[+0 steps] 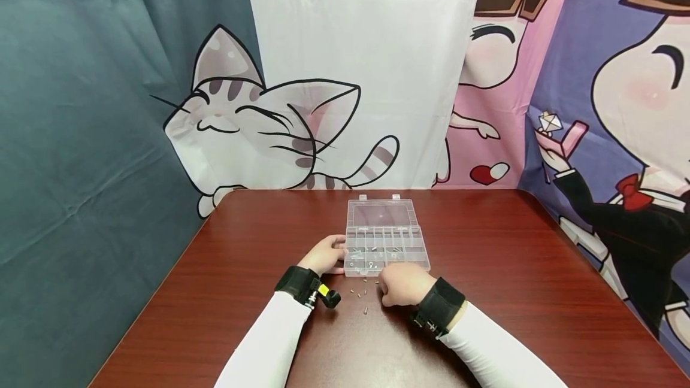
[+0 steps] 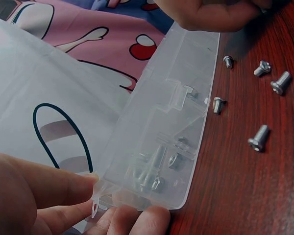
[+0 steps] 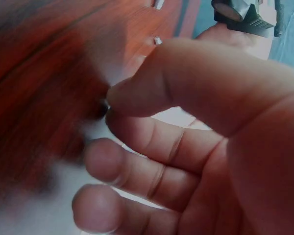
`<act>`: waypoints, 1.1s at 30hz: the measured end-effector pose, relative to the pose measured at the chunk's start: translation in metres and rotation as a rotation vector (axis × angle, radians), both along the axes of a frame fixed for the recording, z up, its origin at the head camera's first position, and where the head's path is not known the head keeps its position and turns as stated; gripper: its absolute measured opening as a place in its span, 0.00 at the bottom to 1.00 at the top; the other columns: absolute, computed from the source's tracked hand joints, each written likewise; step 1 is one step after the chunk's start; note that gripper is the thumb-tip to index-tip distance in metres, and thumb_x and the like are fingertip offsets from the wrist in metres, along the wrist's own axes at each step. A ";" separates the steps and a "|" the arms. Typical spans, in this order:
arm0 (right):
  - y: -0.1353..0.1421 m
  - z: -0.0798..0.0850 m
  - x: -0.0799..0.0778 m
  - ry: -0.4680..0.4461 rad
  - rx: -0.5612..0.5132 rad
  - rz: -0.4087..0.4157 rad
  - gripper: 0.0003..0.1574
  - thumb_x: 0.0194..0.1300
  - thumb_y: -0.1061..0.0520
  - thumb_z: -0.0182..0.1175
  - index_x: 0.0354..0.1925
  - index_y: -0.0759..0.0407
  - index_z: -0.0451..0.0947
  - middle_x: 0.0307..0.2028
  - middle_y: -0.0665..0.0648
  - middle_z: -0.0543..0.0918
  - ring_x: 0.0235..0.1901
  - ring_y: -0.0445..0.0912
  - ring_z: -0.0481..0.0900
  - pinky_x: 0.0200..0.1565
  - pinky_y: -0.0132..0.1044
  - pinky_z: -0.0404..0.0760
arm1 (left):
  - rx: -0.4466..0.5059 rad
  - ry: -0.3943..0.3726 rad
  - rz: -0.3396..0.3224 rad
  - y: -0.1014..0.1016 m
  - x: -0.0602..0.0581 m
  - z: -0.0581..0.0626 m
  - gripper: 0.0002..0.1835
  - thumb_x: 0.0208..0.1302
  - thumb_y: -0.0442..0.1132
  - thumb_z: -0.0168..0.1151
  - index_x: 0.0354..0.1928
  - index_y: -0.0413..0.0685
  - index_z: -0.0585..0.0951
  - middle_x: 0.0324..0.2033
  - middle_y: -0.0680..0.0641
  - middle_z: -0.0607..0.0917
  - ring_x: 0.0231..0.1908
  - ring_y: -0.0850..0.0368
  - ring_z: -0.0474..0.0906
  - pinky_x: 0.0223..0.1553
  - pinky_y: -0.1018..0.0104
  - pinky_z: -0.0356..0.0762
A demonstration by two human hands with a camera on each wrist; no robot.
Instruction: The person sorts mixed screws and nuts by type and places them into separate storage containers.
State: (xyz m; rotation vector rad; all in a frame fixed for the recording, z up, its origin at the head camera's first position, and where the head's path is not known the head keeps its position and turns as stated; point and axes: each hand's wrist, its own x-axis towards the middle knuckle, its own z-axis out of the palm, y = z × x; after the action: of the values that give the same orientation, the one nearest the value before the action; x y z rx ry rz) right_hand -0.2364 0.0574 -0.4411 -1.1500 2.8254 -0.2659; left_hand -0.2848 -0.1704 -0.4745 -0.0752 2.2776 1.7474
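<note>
A clear plastic compartment box [image 1: 387,250] lies on the table with its lid [image 1: 381,214] folded back. My left hand [image 1: 326,254] grips the box's left side, thumb at the top edge and fingers along the side in the left wrist view. Screws and other small metal parts lie in several compartments. Just in front of the box, my right hand [image 1: 405,284] is low over the table. Its thumb [image 3: 137,95] and index fingertip meet around a small dark bit, apparently a screw mostly hidden by them. Several loose screws [image 2: 258,138] lie between the hands.
The brown wooden table [image 1: 259,220] extends around the box on all sides. Behind it hangs a printed cartoon cloth [image 1: 420,76], with a grey-green curtain [image 1: 97,136] at the left. Each wrist wears a black strap [image 1: 441,305] with a camera.
</note>
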 end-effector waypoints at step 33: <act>0.074 -0.017 -0.081 -0.041 -0.341 -0.434 0.09 0.57 0.58 0.65 0.24 0.53 0.74 0.18 0.49 0.71 0.21 0.44 0.69 0.25 0.35 0.67 | 0.010 0.037 -0.051 0.001 0.001 -0.005 0.27 0.73 0.33 0.52 0.72 0.38 0.64 0.57 0.38 0.78 0.42 0.53 0.81 0.33 0.60 0.85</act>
State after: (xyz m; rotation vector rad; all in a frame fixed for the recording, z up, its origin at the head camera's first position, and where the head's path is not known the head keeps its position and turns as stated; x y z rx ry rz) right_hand -0.3173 0.1311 -0.4582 -0.5369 3.0384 -0.8137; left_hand -0.2834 -0.1692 -0.4790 0.0170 2.2765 1.7484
